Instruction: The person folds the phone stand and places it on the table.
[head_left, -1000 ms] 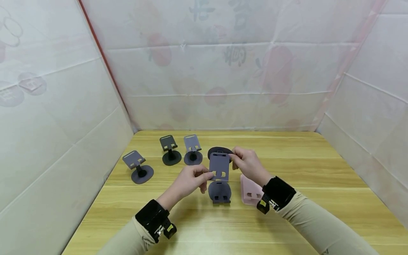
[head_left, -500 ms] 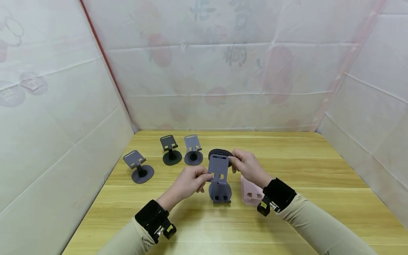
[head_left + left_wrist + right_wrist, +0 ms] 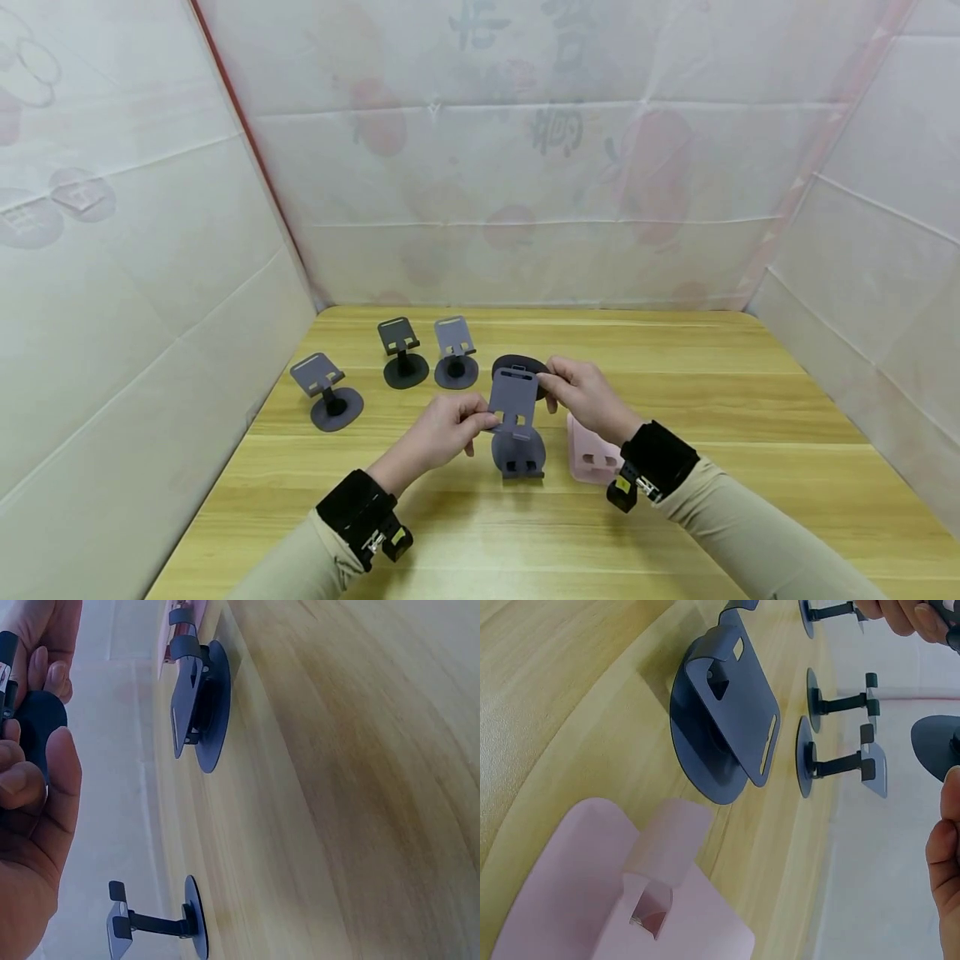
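Both hands hold one grey-purple phone stand (image 3: pixel 514 394) in the air over the middle of the table. My left hand (image 3: pixel 453 423) pinches the lower left edge of its plate. My right hand (image 3: pixel 576 387) pinches the upper right edge, by the dark round base (image 3: pixel 517 364) behind it. Straight below, a folded grey stand (image 3: pixel 517 454) lies flat on the wood; the right wrist view shows this folded grey stand (image 3: pixel 724 727) close up. A folded pink stand (image 3: pixel 588 457) lies under my right wrist. The left wrist view shows my left hand (image 3: pixel 30 795) gripping the dark base (image 3: pixel 41 724).
Three unfolded stands are upright at the back left: a grey one (image 3: pixel 327 392), a black one (image 3: pixel 402 354), another grey one (image 3: pixel 453 354). White sheet walls (image 3: pixel 150 275) close in the wooden table (image 3: pixel 712 400) on the left, back and right.
The held stand has come down a little toward the folded grey stand, and its plate has tipped further back. Both hands keep their grip.
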